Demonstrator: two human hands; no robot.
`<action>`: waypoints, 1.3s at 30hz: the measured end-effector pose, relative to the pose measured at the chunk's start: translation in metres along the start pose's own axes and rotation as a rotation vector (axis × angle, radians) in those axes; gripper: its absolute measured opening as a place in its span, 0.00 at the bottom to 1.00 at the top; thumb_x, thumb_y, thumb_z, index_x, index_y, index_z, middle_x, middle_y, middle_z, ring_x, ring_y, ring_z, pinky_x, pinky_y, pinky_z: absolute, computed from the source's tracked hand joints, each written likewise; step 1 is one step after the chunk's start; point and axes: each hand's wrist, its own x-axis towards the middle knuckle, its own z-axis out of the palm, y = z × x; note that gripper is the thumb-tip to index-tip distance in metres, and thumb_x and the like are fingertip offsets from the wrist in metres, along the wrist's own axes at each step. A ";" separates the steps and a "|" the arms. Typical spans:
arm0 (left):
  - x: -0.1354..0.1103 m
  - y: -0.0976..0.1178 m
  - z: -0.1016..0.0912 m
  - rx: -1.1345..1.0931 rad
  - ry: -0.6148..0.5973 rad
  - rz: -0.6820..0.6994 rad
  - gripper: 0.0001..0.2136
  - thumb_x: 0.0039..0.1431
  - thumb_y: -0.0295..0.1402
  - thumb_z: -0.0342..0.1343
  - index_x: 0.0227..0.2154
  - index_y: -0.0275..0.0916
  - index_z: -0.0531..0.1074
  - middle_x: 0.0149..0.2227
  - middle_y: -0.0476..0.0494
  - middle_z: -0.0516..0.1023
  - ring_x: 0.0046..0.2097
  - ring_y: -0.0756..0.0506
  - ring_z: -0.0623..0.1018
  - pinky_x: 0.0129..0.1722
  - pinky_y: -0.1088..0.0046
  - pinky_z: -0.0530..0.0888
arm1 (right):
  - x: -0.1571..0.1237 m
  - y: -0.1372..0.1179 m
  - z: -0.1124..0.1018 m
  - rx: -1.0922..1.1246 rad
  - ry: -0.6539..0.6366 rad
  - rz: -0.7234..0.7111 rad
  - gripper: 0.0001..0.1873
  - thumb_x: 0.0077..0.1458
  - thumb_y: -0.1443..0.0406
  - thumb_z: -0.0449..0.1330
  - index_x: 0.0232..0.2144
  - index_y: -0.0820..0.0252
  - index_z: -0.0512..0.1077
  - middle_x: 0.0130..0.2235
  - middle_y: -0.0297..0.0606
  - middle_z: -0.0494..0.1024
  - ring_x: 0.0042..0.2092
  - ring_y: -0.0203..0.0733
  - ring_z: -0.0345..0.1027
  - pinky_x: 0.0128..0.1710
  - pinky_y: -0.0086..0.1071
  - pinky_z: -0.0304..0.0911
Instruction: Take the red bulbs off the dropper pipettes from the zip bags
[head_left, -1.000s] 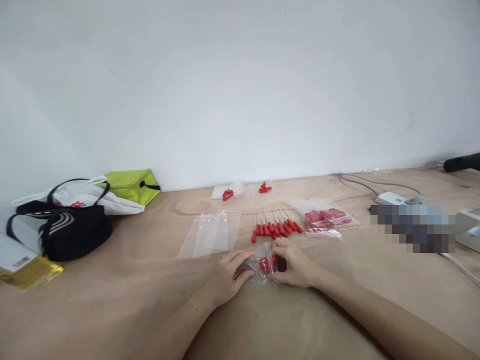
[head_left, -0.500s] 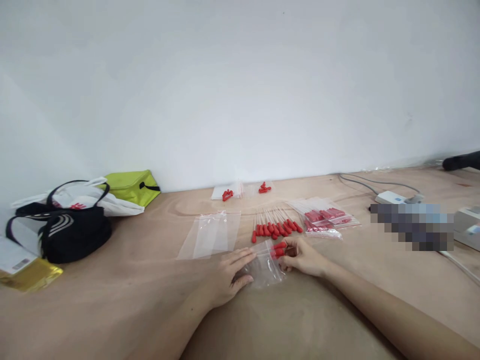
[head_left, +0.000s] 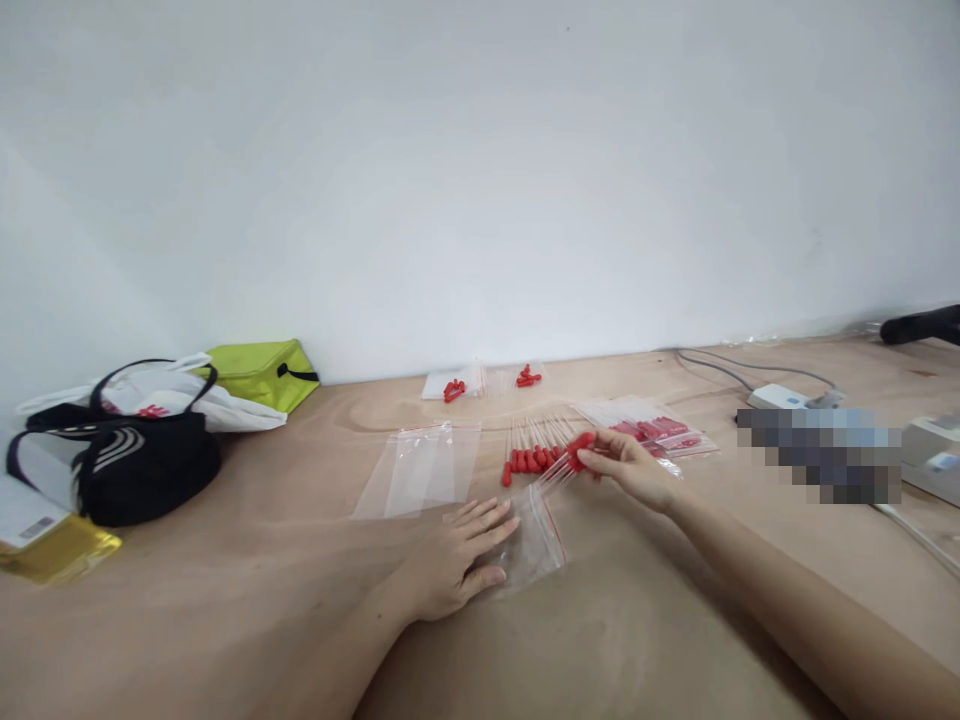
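My left hand lies flat with its fingers spread on a clear zip bag, holding it against the table. My right hand pinches several thin pale sticks with red bulb-shaped heads. Their heads are at my fingertips, and the bare ends slope down left towards the bag's upper edge. Whether those ends are inside the bag I cannot tell. Just behind, a row of similar red-headed sticks rests on the table, its right end covered by my right hand and the held sticks.
Flat clear bags lie left of the row. Filled bags are behind my right hand. Small bags with red pieces sit near the wall. Black and green bags stand left; a power strip with cables is right.
My right hand has moved back and right, away from the bag, with the red heads in its fingers; their pale sticks now show. My left hand has flattened, its fingers spreading on the bag.
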 end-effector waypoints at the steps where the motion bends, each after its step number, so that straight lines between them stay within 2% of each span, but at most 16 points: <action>1: 0.000 0.000 0.000 0.000 -0.001 -0.001 0.23 0.60 0.42 0.44 0.57 0.47 0.51 0.61 0.47 0.50 0.61 0.42 0.50 0.58 0.56 0.52 | 0.001 -0.004 -0.008 -0.002 0.017 -0.026 0.16 0.42 0.55 0.62 0.28 0.61 0.68 0.25 0.31 0.70 0.25 0.29 0.62 0.26 0.27 0.59; 5: -0.001 -0.003 0.000 -0.012 0.002 0.003 0.21 0.59 0.42 0.45 0.56 0.48 0.54 0.60 0.48 0.52 0.61 0.42 0.51 0.58 0.55 0.52 | 0.006 -0.010 -0.030 -0.001 0.120 -0.116 0.13 0.46 0.56 0.60 0.30 0.59 0.67 0.26 0.31 0.70 0.25 0.31 0.62 0.26 0.28 0.60; 8: -0.003 -0.004 -0.001 -0.038 0.010 0.009 0.21 0.58 0.41 0.46 0.55 0.49 0.56 0.60 0.48 0.54 0.61 0.42 0.52 0.58 0.55 0.52 | 0.011 -0.003 -0.034 -0.080 0.312 -0.299 0.11 0.48 0.57 0.58 0.32 0.57 0.66 0.32 0.35 0.72 0.29 0.34 0.66 0.29 0.30 0.63; 11: -0.004 -0.005 -0.001 -0.070 0.050 0.000 0.20 0.55 0.41 0.50 0.52 0.49 0.61 0.58 0.47 0.59 0.60 0.41 0.56 0.57 0.55 0.54 | 0.017 0.010 -0.028 -0.331 0.430 -0.511 0.07 0.52 0.61 0.55 0.33 0.56 0.66 0.33 0.37 0.72 0.34 0.37 0.67 0.35 0.34 0.65; 14: -0.003 -0.005 0.002 -0.122 0.202 -0.054 0.16 0.54 0.40 0.51 0.46 0.47 0.69 0.52 0.45 0.68 0.55 0.42 0.65 0.53 0.59 0.61 | 0.022 0.027 -0.019 -0.653 0.431 -0.690 0.08 0.55 0.66 0.50 0.37 0.56 0.67 0.36 0.39 0.73 0.39 0.39 0.67 0.40 0.36 0.64; 18: 0.001 -0.007 0.008 -0.175 0.460 -0.192 0.11 0.55 0.36 0.50 0.39 0.42 0.72 0.42 0.44 0.74 0.44 0.46 0.72 0.46 0.66 0.68 | 0.024 0.044 -0.010 -0.902 0.317 -0.856 0.14 0.56 0.69 0.47 0.43 0.55 0.66 0.43 0.42 0.71 0.46 0.40 0.65 0.44 0.36 0.64; 20: 0.003 -0.008 0.010 -0.177 0.517 -0.252 0.10 0.54 0.35 0.50 0.37 0.41 0.71 0.39 0.44 0.74 0.42 0.45 0.72 0.44 0.67 0.69 | 0.024 0.047 -0.008 -0.998 0.263 -0.877 0.15 0.57 0.70 0.46 0.43 0.56 0.67 0.42 0.43 0.71 0.45 0.41 0.66 0.42 0.36 0.65; 22: 0.004 -0.009 0.011 -0.170 0.519 -0.304 0.10 0.52 0.35 0.51 0.37 0.41 0.71 0.38 0.45 0.74 0.42 0.45 0.72 0.43 0.66 0.69 | 0.023 0.048 -0.007 -1.081 0.230 -0.872 0.14 0.57 0.69 0.47 0.42 0.56 0.68 0.41 0.43 0.72 0.42 0.41 0.67 0.40 0.36 0.65; 27: 0.005 -0.006 0.009 -0.179 0.407 -0.404 0.13 0.49 0.35 0.52 0.40 0.40 0.68 0.33 0.47 0.73 0.36 0.46 0.72 0.38 0.68 0.68 | 0.022 0.047 -0.005 -1.125 0.188 -0.770 0.13 0.57 0.64 0.49 0.42 0.56 0.69 0.40 0.42 0.73 0.41 0.41 0.67 0.39 0.37 0.64; 30: 0.005 -0.001 0.005 -0.156 0.322 -0.409 0.08 0.50 0.35 0.51 0.32 0.40 0.68 0.27 0.49 0.71 0.32 0.46 0.71 0.35 0.68 0.67 | 0.021 0.045 -0.003 -1.135 0.164 -0.690 0.14 0.57 0.63 0.49 0.43 0.57 0.68 0.41 0.43 0.73 0.42 0.43 0.66 0.40 0.38 0.62; 32: 0.005 0.002 0.003 -0.128 0.313 -0.386 0.05 0.50 0.35 0.50 0.26 0.39 0.67 0.27 0.49 0.70 0.33 0.46 0.70 0.35 0.69 0.67 | 0.021 0.044 -0.002 -1.153 0.153 -0.657 0.14 0.57 0.62 0.49 0.43 0.57 0.68 0.41 0.43 0.74 0.41 0.43 0.66 0.40 0.39 0.61; 36: 0.001 0.002 0.000 -0.167 0.362 -0.340 0.08 0.53 0.36 0.47 0.23 0.39 0.63 0.27 0.48 0.70 0.32 0.47 0.70 0.33 0.71 0.66 | 0.017 0.040 -0.001 -1.208 0.243 -0.650 0.15 0.57 0.61 0.49 0.43 0.57 0.69 0.41 0.43 0.73 0.42 0.44 0.64 0.40 0.38 0.56; 39: -0.004 -0.013 -0.003 -0.267 0.491 -0.410 0.09 0.56 0.39 0.42 0.26 0.40 0.60 0.23 0.51 0.67 0.27 0.48 0.69 0.27 0.73 0.65 | 0.013 0.035 -0.001 -1.219 0.303 -0.660 0.14 0.56 0.60 0.50 0.41 0.58 0.70 0.40 0.43 0.73 0.42 0.43 0.63 0.39 0.37 0.54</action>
